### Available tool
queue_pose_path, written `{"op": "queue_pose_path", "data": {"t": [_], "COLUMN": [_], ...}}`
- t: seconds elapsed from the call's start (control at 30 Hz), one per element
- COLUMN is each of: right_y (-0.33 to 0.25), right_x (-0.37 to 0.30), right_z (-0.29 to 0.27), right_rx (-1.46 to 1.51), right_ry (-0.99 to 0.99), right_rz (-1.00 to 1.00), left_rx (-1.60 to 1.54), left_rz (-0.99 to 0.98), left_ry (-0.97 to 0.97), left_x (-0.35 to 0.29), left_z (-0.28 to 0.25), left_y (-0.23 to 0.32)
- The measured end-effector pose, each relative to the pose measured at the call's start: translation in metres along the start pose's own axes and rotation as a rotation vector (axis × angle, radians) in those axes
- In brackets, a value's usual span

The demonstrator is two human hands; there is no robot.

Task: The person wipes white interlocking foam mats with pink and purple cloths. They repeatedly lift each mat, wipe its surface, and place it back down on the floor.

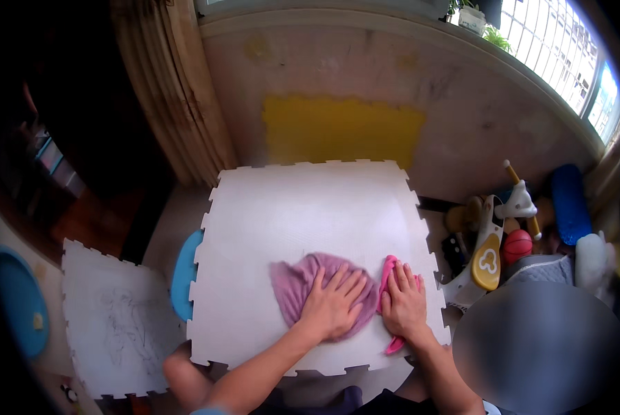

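Observation:
A white foam mat (303, 214) with a jigsaw-toothed edge lies in front of me. My left hand (334, 304) rests flat, fingers spread, on a crumpled mauve cloth (292, 280) near the mat's front middle. Just to the right, my right hand (403, 301) presses down with stretched fingers on a smaller bright pink cloth (387, 271). Part of the pink cloth sticks out below that hand, near the mat's right edge. The two cloths lie side by side, almost touching.
A second white mat (88, 311) with dark line marks lies at left, near a blue round basin (19, 297). A blue chair-like edge (183, 277) shows beside the big mat. Right: a white-and-yellow ride-on toy (486, 259), a red ball (517, 245), and a blurred round shape (538, 346).

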State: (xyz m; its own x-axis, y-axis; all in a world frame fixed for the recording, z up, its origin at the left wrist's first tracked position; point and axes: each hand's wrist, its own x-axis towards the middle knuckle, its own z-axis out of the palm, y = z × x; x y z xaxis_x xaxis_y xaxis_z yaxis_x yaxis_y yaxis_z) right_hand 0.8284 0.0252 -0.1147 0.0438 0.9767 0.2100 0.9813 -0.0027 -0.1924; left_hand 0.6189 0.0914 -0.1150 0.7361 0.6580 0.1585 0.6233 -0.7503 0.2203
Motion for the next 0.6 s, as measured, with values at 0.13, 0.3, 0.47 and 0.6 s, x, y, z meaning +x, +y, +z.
{"op": "queue_pose_path", "data": {"t": [0.13, 0.3, 0.47, 0.6], "right_y": [0.002, 0.003, 0.008, 0.029], "right_x": [-0.004, -0.003, -0.004, -0.006], "right_z": [-0.002, 0.008, 0.007, 0.013], "right_rx": [0.019, 0.046, 0.056, 0.09], "right_ry": [0.036, 0.071, 0.059, 0.012], "right_rz": [-0.004, -0.018, -0.08, -0.164], "left_rx": [0.057, 0.085, 0.053, -0.104], "left_rz": [-0.208, -0.746, -0.993, -1.172], "left_ry": [0.051, 0.219, 0.431, 0.59], "left_x": [-0.094, -0.188, -0.215, -0.233], "left_z": [-0.018, -0.049, -0.054, -0.061], "left_y": [-0.028, -0.097, -0.112, -0.113]}}
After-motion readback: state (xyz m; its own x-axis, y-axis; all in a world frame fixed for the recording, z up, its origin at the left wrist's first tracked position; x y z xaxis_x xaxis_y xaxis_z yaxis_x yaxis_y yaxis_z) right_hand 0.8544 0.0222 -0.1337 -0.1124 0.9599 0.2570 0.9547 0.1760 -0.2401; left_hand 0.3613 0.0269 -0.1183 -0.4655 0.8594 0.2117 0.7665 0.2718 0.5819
